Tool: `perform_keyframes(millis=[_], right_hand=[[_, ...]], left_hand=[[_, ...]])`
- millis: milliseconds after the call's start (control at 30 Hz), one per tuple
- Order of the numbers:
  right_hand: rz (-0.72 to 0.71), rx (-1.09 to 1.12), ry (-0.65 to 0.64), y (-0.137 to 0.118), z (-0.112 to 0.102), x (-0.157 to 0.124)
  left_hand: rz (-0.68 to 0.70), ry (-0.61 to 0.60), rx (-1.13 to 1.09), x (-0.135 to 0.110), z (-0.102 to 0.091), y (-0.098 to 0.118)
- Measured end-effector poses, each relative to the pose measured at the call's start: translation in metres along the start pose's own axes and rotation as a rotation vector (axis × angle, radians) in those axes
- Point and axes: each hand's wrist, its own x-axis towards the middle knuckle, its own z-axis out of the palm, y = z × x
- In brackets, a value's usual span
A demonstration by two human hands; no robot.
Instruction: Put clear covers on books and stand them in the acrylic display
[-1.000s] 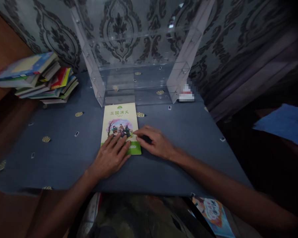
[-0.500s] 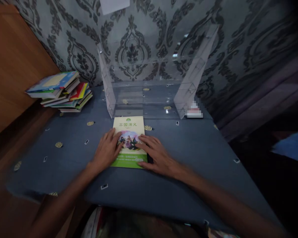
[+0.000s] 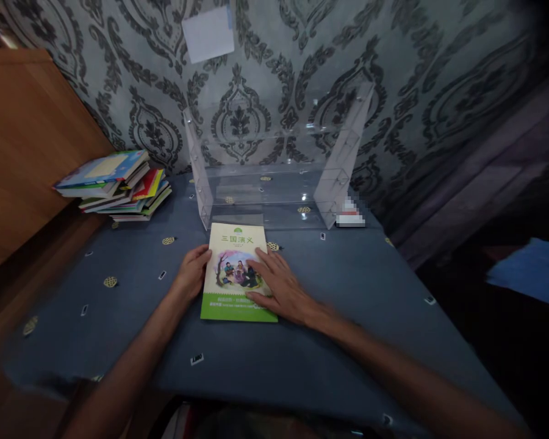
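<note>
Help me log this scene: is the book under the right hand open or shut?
Shut: the book lies front cover up, no inner pages showing, with the right hand spread over it.

Left hand (image 3: 193, 273) and right hand (image 3: 283, 289) both bare; right-hand fingers (image 3: 260, 271) long, slender, tapered. Left forearm (image 3: 150, 332) and right forearm (image 3: 384, 350) uncovered out to the frame edge, slim, narrowing at the wrists (blurry toward the bottom). Dark patch (image 3: 256, 425) between them might be clothing, too murky to call cut or pattern.
</note>
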Motion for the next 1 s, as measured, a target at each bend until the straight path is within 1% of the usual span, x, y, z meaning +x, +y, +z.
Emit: perform_keyframes(millis=[67,167,267,400,467,533,633,700,767,800,867,933,1000], right_hand=[[0.010,0.038,0.025,0.001,0.000,-0.002],[0.051,0.121,0.066,0.001,0.000,-0.004],[0.112,0.225,0.133,0.002,0.001,-0.005],[0.170,0.374,0.299,0.007,0.004,-0.004],[0.201,0.510,0.373,0.009,0.005,-0.002],[0.246,0.742,0.403,0.010,0.003,0.000],[0.315,1.175,0.364,0.007,-0.005,0.003],[0.359,1.422,0.274,0.002,-0.011,0.003],[0.407,1.599,0.177,-0.003,-0.015,0.003],[0.428,1.660,0.139,-0.005,-0.017,0.003],[0.454,1.732,0.102,-0.007,-0.018,0.002],[0.461,1.744,0.081,-0.008,-0.018,0.001],[0.463,1.711,0.078,-0.007,-0.017,0.001]], left_hand=[[-0.062,-0.037,-0.092,-0.001,0.003,-0.002],[-0.096,-0.057,-0.196,-0.005,0.006,-0.003],[-0.090,-0.055,-0.261,-0.008,0.008,-0.005],[-0.048,-0.061,-0.303,-0.011,0.011,-0.010],[-0.042,-0.069,-0.315,-0.012,0.011,-0.013],[-0.043,-0.067,-0.323,-0.012,0.010,-0.014],[-0.053,-0.072,-0.332,-0.012,0.008,-0.015],[-0.055,-0.097,-0.332,-0.013,0.009,-0.014],[-0.045,-0.128,-0.331,-0.016,0.013,-0.013],[-0.035,-0.139,-0.333,-0.018,0.015,-0.013],[-0.008,-0.139,-0.336,-0.021,0.020,-0.012],[0.029,-0.108,-0.324,-0.024,0.024,-0.012],[0.061,-0.070,-0.288,-0.024,0.026,-0.012]])
